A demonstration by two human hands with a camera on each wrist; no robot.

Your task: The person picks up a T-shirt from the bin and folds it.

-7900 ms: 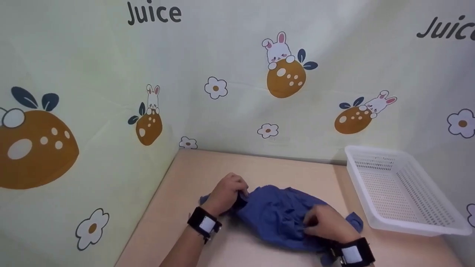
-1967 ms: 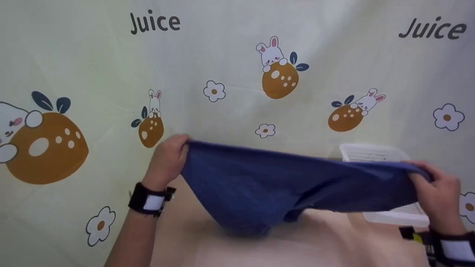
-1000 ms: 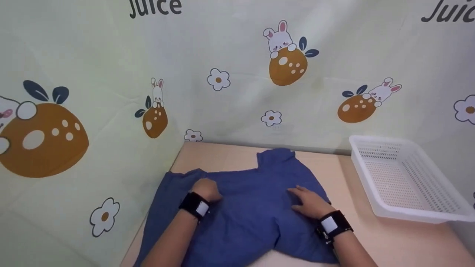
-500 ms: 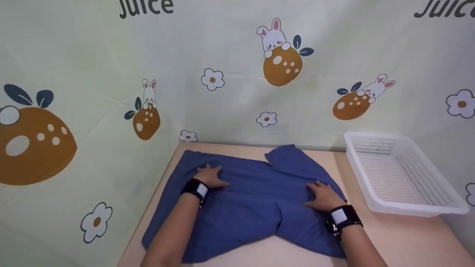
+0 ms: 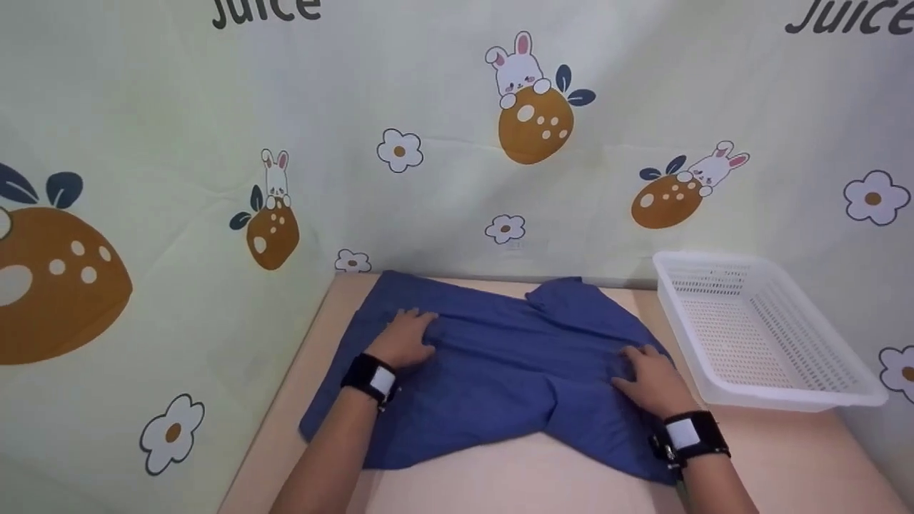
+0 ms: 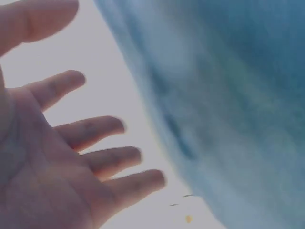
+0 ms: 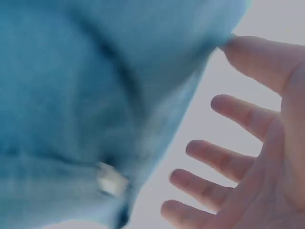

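Neither hand grips anything: the left hand (image 5: 405, 341) and the right hand (image 5: 653, 380) have fingers apart, both over the blue garment (image 5: 493, 382); whether they touch it is hard to tell. Black bands (image 5: 361, 375) circle the wrists. The garment lies spread and lightly wrinkled on the pale table (image 5: 464, 489). Just beside it, right, stands a white perforated basket (image 5: 789, 400). Behind hangs a pale wall covering (image 5: 443, 71) with printed flowers (image 5: 400, 150).

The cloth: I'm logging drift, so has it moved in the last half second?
Yes. The cloth has shifted right and toward the back wall, judged against the far left corner of the table.
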